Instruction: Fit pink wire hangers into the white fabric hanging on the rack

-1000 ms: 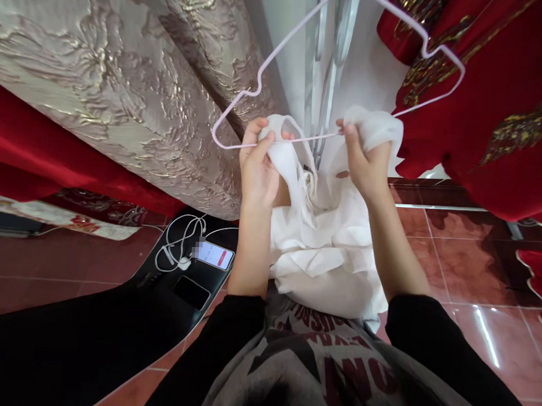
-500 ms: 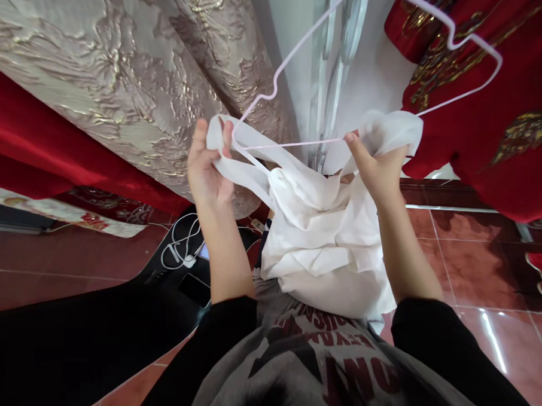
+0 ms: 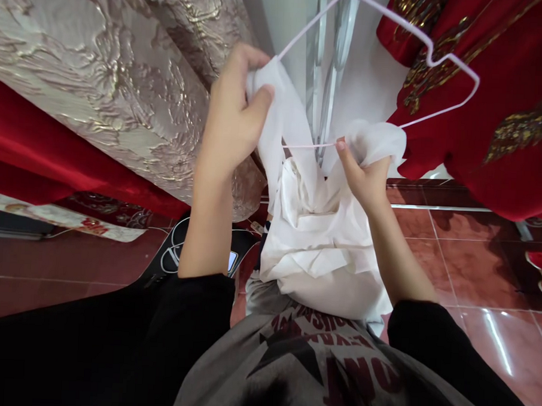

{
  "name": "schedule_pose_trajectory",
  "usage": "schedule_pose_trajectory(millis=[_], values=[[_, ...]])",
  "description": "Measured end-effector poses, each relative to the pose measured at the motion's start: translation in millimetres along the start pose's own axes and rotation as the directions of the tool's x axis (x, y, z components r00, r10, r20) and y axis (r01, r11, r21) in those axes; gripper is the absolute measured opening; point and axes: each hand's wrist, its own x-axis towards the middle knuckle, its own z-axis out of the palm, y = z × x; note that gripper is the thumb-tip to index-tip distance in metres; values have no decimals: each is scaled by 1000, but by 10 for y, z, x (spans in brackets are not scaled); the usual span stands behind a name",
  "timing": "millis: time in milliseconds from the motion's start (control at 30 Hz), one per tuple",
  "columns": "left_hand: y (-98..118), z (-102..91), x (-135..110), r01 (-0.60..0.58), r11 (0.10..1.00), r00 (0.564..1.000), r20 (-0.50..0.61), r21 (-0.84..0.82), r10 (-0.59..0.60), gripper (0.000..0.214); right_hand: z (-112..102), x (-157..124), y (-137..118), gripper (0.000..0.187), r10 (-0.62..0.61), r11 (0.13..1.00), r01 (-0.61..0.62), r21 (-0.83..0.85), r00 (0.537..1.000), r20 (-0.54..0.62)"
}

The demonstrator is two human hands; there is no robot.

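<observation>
A white garment (image 3: 322,253) of thin cloth hangs gathered in front of my body, its lower part resting against my lap. My left hand (image 3: 239,106) grips its left strap or shoulder part, which now covers the left end of a pale pink wire hanger (image 3: 408,26). Closed round the hanger's bottom bar and a bunch of the white cloth is my right hand (image 3: 366,174), the thumb lying along the bar. The hanger's right end sticks out bare beyond that cloth. My right fingers are hidden by the fabric.
Shiny beige textured fabric (image 3: 123,89) hangs close on the left. Red garments with gold sequins (image 3: 490,117) hang on the right. Metal poles (image 3: 330,80) stand ahead. A black surface at lower left holds a white cable (image 3: 170,258) and a phone (image 3: 233,260). The floor (image 3: 466,259) is red tile.
My left hand has moved up and right, drawing the white strap over the hanger's left end. The hanger has shifted slightly left and down; my right hand keeps its grip.
</observation>
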Motion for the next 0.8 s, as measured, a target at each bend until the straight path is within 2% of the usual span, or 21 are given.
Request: schedule_pose_trajectory(millis=[67, 133, 233, 300, 367, 433, 500, 567, 667, 733, 800], values=[[1, -29, -39, 15, 997, 1000, 21, 79, -17, 14, -55, -11, -98, 31, 49, 998, -50, 34, 998, 42], [-5, -59, -58, 7, 990, 1000, 6, 142, -8, 17, -142, -5, -192, 29, 148, 982, -154, 110, 987, 60], [-45, -96, -38, -10, 978, 1000, -2, 208, 11, 21, -376, 72, -260, 27, 310, 916, -280, 288, 949, -64], [-80, -130, -4, 1, 974, 1000, 6, 228, -2, 22, -604, 179, -261, 17, 381, 882, -288, 374, 901, -205], [-100, -176, 31, 8, 971, 1000, 18, 239, -13, 22, -851, 321, -268, 17, 443, 853, -295, 431, 845, -299], [-98, -223, 57, 4, 970, 1000, 28, 243, -11, 21, -1063, 485, -304, 25, 477, 839, -324, 437, 824, -305], [-77, -258, 69, 2, 972, 999, 35, 236, -11, 23, -1198, 656, -368, 33, 515, 821, -391, 416, 822, -244], [-54, -277, 66, 8, 974, 999, 32, 225, -16, 24, -1242, 820, -437, 37, 545, 813, -453, 365, 814, -202], [-46, -281, 51, -1, 976, 999, 34, 219, -6, 23, -1180, 1003, -531, 34, 545, 836, -498, 230, 802, -246], [-61, -277, 46, -10, 973, 999, 36, 230, 1, 20, -1104, 1055, -601, 34, 514, 858, -498, 129, 816, -264], [-80, -275, 48, -18, 971, 999, 39, 237, 9, 18, -1046, 1062, -676, 33, 477, 878, -468, 98, 850, -221]])
